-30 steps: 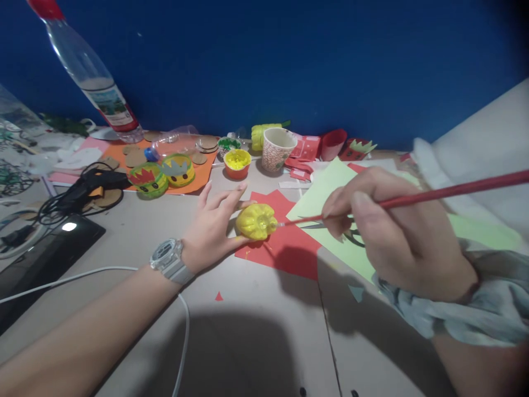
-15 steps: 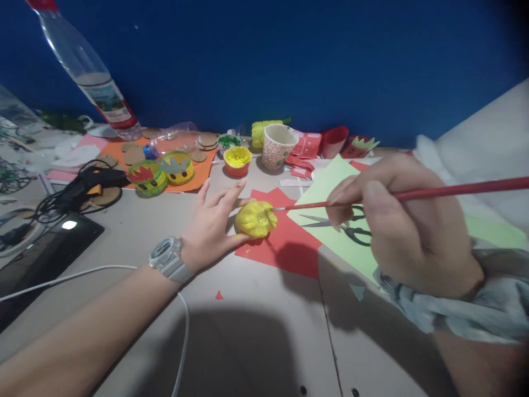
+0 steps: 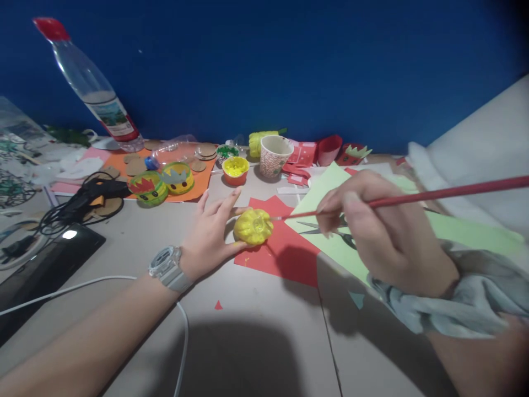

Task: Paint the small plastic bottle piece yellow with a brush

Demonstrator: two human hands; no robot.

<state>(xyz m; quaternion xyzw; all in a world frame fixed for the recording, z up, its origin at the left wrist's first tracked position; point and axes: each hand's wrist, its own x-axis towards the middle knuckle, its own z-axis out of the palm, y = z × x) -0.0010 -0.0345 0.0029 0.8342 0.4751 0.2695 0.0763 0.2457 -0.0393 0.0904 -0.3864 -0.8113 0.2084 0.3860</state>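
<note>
A yellow-painted, ribbed bottle bottom [image 3: 252, 227] rests on a sheet of red paper [image 3: 291, 262]. My left hand [image 3: 212, 226] grips it from the left, thumb at the near side and fingers at the far side. In my right hand [image 3: 384, 237], a long red paintbrush [image 3: 417, 196] is pinched, its tip touching the right edge of the yellow piece. Behind my right hand, black-handled scissors [image 3: 347, 238] lie partly hidden on light green paper [image 3: 318, 199]. Beyond the left fingers stands a small cup of yellow paint [image 3: 235, 172].
A patterned paper cup [image 3: 274, 159] stands behind, beside a cup of green paint [image 3: 227, 152]. Two painted crown-faced pieces [image 3: 177, 179] sit on orange paper [image 3: 202, 186]. A tall bottle [image 3: 103, 107], black cables [image 3: 86, 193] and a black device [image 3: 49, 275] occupy the left. A white cable [image 3: 184, 336] crosses the front.
My right hand and the paintbrush have shifted slightly left, the tip now at the piece's right edge. My left hand keeps its hold. The whole view has tilted a little upward.
</note>
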